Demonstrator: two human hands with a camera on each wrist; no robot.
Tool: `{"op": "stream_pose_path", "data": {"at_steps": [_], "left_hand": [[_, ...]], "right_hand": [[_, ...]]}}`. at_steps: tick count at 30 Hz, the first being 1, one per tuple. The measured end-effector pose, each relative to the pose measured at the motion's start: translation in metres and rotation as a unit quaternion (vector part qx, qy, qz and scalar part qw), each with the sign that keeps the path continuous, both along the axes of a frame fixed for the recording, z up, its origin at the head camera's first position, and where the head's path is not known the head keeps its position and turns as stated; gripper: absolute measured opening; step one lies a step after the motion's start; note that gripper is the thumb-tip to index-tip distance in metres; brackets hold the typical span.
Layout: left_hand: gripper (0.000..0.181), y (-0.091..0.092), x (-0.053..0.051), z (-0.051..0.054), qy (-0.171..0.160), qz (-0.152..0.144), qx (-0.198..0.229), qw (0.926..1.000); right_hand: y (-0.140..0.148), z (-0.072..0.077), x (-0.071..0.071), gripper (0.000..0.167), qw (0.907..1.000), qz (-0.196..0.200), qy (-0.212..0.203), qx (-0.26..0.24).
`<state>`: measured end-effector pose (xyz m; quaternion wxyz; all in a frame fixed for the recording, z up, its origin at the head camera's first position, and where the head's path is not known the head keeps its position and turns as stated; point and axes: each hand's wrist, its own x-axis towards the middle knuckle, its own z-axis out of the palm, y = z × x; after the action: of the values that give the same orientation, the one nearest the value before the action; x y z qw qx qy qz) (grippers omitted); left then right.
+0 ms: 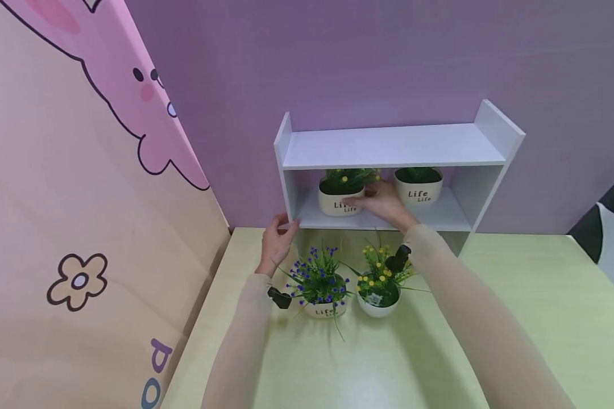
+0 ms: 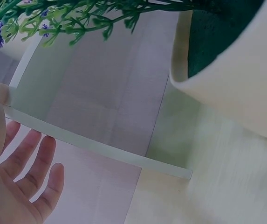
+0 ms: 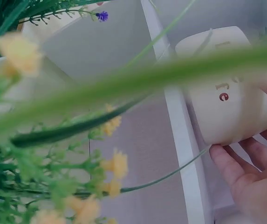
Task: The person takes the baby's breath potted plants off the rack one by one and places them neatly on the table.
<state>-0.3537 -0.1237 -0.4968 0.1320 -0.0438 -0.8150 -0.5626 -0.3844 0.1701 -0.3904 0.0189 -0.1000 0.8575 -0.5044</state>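
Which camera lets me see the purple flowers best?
The head view: it shows the whole bunch of purple flowers spread over their pot. The left wrist view catches only a few, at the upper left, and the right wrist view shows just one clear bloom near the top.

Beige sleeves (image 1: 237, 341), black wrist cameras (image 1: 280, 297)

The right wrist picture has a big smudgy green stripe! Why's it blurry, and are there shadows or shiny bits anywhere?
Right wrist view: that leaf is probably too near the lens; close flowers blur too, the pot behind looks sharper. Head view: soft shadow beside the right sleeve, pale shine on the table.
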Motion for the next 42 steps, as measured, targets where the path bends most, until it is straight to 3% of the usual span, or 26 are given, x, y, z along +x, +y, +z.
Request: {"op": "stream_pose_path", "data": {"at_steps": [5, 12, 18, 29, 42], "left_hand": [[0.049, -0.001, 0.000, 0.002, -0.001, -0.001, 0.001, 1.0000], [0.050, -0.001, 0.001, -0.001, -0.002, -0.002, 0.004, 1.0000], [0.050, -0.002, 0.002, 0.001, 0.000, -0.002, 0.001, 1.0000], [0.050, 0.000, 0.003, 0.001, 0.005, -0.003, 0.003, 1.0000], [0.048, 0.001, 0.002, 0.001, 0.005, 0.001, 0.006, 1.0000]], "right_hand": [[0.005, 0.000, 0.007, 0.085, 0.9996, 0.012, 0.014, -0.020], [0.015, 0.000, 0.017, 0.100, 0.9999, -0.010, -0.013, 0.002], [0.021, -0.001, 0.026, 0.095, 0.9999, -0.011, 0.005, 0.005], [0.036, 0.002, 0.044, 0.101, 0.9994, -0.025, -0.019, 0.015], [0.055, 0.004, 0.063, 0.097, 0.9998, -0.013, -0.010, 0.014]]}}
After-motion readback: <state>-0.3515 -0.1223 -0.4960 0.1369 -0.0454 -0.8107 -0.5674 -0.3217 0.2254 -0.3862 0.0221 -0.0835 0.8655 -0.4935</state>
